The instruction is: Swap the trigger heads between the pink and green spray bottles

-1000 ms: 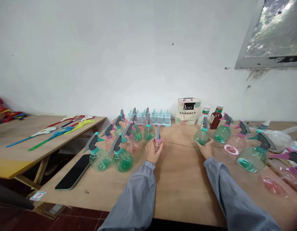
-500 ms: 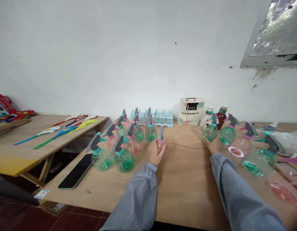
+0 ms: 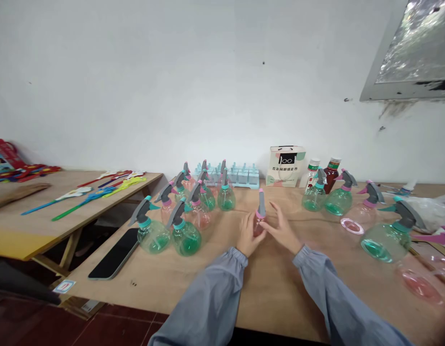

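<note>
Pink-collared trigger spray bottle (image 3: 260,213) stands upright, the left hand (image 3: 248,236) curling fingers round it, the right hand (image 3: 284,233) spreading its fingers, thumb by the collar; smartphone (image 3: 113,254) near left.

Clad in loose gray-blue sleeves, our left forearm (image 3: 210,295) and right forearm (image 3: 339,290) reach forward from the lower edge of the view and angle toward each other, elastic cuffs (image 3: 240,256) gathered at the wrists. Our left hand (image 3: 247,235) curls inward in a closed grasp, its fingers pointing up and ahead. Just beside it, our right hand (image 3: 284,233) slants in, spread wide, one finger raised and the thumb side stretched toward the left hand.
</note>
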`<state>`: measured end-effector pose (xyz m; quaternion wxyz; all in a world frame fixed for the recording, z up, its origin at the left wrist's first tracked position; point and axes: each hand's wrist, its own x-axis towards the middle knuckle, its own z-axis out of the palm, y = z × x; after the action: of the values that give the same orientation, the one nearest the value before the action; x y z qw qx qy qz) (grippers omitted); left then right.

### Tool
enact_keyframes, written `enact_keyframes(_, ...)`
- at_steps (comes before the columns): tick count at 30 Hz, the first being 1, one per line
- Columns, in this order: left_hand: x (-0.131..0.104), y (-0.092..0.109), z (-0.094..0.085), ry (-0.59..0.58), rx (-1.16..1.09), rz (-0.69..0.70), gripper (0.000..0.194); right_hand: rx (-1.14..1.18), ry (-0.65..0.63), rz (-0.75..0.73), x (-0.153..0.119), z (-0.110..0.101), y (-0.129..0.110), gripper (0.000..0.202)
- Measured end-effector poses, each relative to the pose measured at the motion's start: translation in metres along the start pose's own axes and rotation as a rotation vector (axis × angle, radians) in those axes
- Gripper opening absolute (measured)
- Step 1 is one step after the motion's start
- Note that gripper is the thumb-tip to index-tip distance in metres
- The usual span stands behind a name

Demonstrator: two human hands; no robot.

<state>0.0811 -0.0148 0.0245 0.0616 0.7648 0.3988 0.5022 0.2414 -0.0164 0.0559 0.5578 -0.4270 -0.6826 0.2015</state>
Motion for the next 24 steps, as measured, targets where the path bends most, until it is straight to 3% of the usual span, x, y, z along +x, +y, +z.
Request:
enact_keyframes(3,-0.007,0.004,0.0,-0.081,0.063,0.08,0.074,0.106,0.005,0.047,0.008,0.02,-0.024,0.072)
enact_keyframes(5,-0.004,0.0,-0.007,-0.049,0.092,0.132,0.074,0.119,0.055,0.083,0.013,0.021,-0.027,0.058)
enact_keyframes(7,0.009,-0.012,-0.017,0.102,0.107,0.099,0.067,0.132,0.078,0.09,0.017,0.014,-0.022,0.046)
enact_keyframes(10,0.042,-0.04,-0.03,0.386,0.127,-0.095,0.065,0.2,0.06,0.163,0.024,-0.002,-0.013,0.035)
enact_keyframes(12,0.066,-0.06,-0.034,0.443,0.152,-0.205,0.075,0.261,0.026,0.236,0.026,-0.011,-0.011,0.031)
enact_keyframes(15,0.087,-0.083,-0.035,0.337,0.218,-0.322,0.084,0.424,-0.094,0.302,0.023,-0.02,-0.015,0.032)
enact_keyframes(17,0.088,-0.09,-0.034,0.237,0.269,-0.361,0.082,0.551,-0.2,0.349,0.019,-0.023,-0.02,0.037)
enact_keyframes(19,0.08,-0.089,-0.031,0.179,0.324,-0.386,0.076,0.642,-0.248,0.389,0.016,-0.024,-0.025,0.039)
enact_keyframes(24,0.048,-0.074,-0.018,0.195,0.339,-0.403,0.067,0.756,-0.168,0.403,0.017,-0.023,-0.029,0.044)
